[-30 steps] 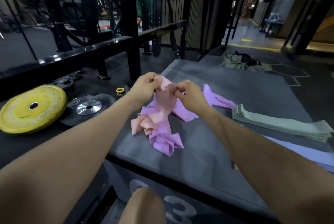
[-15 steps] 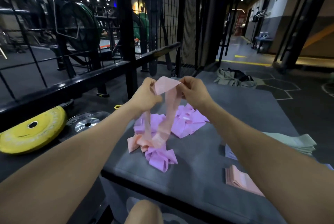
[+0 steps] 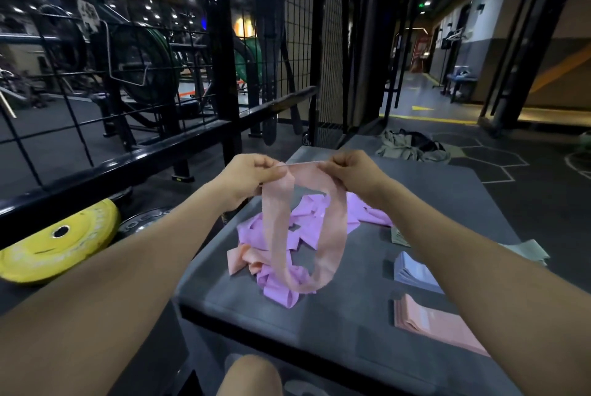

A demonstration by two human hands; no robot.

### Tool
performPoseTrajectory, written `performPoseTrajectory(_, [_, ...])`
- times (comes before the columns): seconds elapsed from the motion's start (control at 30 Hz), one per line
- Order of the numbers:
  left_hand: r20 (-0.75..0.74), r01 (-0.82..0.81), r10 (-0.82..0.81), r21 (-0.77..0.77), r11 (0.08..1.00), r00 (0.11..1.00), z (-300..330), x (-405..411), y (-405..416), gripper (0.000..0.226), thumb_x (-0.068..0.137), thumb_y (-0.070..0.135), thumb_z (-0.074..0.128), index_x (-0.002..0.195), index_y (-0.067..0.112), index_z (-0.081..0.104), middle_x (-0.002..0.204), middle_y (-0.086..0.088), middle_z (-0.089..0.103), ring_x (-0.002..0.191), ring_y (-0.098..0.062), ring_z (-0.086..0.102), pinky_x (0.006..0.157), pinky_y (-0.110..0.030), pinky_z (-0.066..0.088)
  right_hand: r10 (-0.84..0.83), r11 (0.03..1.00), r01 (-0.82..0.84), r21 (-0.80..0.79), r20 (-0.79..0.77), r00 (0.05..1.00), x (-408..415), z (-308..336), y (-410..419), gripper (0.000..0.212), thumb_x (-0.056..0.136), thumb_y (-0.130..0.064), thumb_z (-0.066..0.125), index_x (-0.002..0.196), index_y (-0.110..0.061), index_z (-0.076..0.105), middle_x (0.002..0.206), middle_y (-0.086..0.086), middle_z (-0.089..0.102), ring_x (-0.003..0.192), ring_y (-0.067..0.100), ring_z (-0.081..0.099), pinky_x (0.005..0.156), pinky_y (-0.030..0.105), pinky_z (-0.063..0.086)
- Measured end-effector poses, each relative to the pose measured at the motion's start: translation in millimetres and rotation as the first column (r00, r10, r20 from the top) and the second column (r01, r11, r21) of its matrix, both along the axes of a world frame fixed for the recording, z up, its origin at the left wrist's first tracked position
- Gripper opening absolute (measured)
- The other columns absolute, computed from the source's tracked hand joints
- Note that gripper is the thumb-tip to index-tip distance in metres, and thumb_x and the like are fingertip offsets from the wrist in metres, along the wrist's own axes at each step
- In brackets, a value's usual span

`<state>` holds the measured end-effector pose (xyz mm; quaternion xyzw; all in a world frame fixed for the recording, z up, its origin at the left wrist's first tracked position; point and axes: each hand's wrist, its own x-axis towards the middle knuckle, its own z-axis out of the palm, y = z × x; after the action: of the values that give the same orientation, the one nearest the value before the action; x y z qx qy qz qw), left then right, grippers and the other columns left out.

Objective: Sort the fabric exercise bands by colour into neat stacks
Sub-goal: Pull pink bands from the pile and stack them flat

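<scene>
Both hands, left hand and right hand, are pinching the top edge of a soft, floppy peach band, its loop dangling above the tangled purple bands on the grey counter, looking light and easy to fold.

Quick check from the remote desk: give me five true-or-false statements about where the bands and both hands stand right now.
1. Both hands hold one peach band stretched between them. True: the left hand and right hand each pinch the top edge of the peach band, whose loop hangs down.
2. The unsorted pile holds only purple bands. False: the unsorted pile also shows peach fabric at its left edge.
3. A folded peach stack lies near the platform's right front. True: the peach stack lies there.
4. The blue stack sits on top of the peach stack. False: the blue stack lies behind it, apart.
5. The yellow weight plate rests on the platform. False: the yellow weight plate lies beside the platform, to the left.
</scene>
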<state>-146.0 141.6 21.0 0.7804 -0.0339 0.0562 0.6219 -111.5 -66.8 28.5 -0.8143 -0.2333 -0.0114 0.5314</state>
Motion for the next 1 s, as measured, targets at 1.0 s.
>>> performPoseTrajectory(1.0, [-0.248, -0.57, 0.516, -0.443, 0.692, 0.82, -47, -14, 19, 0.033, 0.099, 0.025, 0.042, 0.069, 0.012, 0.046, 0.052, -0.001, 0.051, 0.042, -0.01, 0.046, 0.051, -0.024, 0.038, -0.049, 0.882, -0.051, -0.469, -0.198, 0.979, -11, -83, -73, 0.027, 0.087, -0.021, 0.064, 0.063, -0.02, 0.051, 0.062, -0.008, 0.044, 0.061, 0.007, 0.037, 0.059, 0.018, 0.029])
